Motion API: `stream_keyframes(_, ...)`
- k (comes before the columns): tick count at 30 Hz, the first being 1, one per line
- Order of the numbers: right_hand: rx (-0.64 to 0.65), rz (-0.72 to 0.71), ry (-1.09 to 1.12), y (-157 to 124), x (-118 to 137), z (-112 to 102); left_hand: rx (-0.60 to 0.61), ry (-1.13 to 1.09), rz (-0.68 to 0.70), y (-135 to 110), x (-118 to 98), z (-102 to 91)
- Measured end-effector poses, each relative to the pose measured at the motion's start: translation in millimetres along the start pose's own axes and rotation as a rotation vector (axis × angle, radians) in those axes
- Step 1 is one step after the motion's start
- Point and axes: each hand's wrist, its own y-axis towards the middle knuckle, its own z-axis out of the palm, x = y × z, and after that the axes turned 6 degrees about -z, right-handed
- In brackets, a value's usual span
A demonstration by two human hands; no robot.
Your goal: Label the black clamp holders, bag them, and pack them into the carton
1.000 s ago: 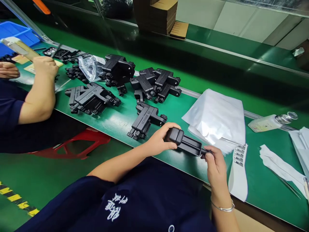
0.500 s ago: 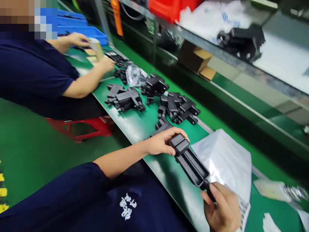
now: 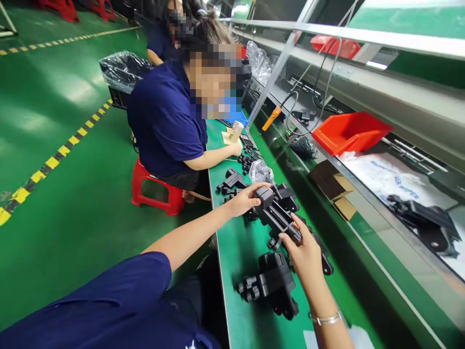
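Observation:
Held out over the bench is a long black plastic bracket [image 3: 276, 216] with a block-shaped end and an open ribbed channel along its body. My left hand [image 3: 244, 200] is closed on the block end, thumb and fingers at its sides. At the other end my right hand [image 3: 303, 245] pinches the bracket between thumb and fingers. Just below, a similar black plastic assembly [image 3: 274, 283] with several knobs lies on the green bench [image 3: 236, 259]. More black assemblies [image 3: 232, 180] lie beyond and beside my hands, some partly hidden by them.
A co-worker [image 3: 163, 116] sits on a red stool [image 3: 160, 194] farther along the bench, one hand by a pale block. To the right runs a shelf with a red bin [image 3: 350, 133], white bags [image 3: 403, 179] and another black assembly [image 3: 425, 225]. A cardboard box [image 3: 332, 186] sits under it.
My view has swung up and toward the co-worker. The bracket stays in both hands and is now over the piled assemblies; my right hand has shifted its hold along the bracket's end.

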Motion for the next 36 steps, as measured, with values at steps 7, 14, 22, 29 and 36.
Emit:
stream_keyframes(7,-0.131,-0.229,-0.067,75,-13,45,-0.166,-0.115,0.063,44,9,-39.8)
stream_keyframes(14,-0.12,-0.278,-0.228,120,-13,79,-0.329,-0.423,-0.009,82,4,-57.6)
stream_keyframes(22,0.026,-0.238,-0.332,142,-3,109,-0.477,-0.544,-0.037,114,7,-74.3)
stream_keyframes(29,0.1,-0.185,-0.44,148,7,118,-0.542,-0.622,0.023,128,12,-78.3)
stream_keyframes(36,0.111,-0.196,-0.499,150,10,119,-0.594,-0.678,0.043,134,16,-82.8)
